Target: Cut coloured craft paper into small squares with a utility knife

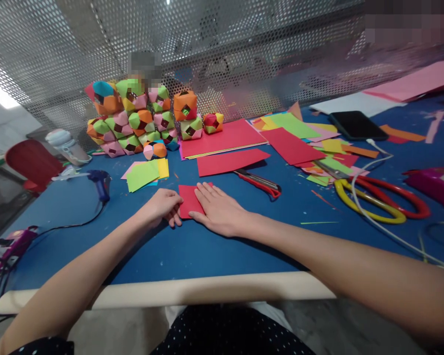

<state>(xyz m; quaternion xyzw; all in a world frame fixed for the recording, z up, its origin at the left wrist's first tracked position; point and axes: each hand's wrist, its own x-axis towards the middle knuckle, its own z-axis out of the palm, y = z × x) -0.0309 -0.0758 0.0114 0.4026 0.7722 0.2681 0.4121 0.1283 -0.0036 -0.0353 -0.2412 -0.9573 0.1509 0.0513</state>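
Observation:
A small red sheet of paper [187, 201] lies on the blue tabletop in front of me. My right hand [222, 209] rests flat across its right part, fingers stretched out and hiding that side. At the paper's left edge, my left hand [165, 206] has its fingers curled, with thumb and forefinger pinching the edge. Just beyond my hands is a longer red strip of paper [229, 162]. A red-handled utility knife [259, 183] lies to the right, its tip close to that strip.
Folded paper cubes [140, 121] stand stacked at the back left, behind cut paper squares [144, 175]. A glue gun [100, 185] and bottle [64, 145] are left. Scissors [377, 197], a white cable [358, 197], a phone [357, 124] and paper scraps [333, 146] lie right.

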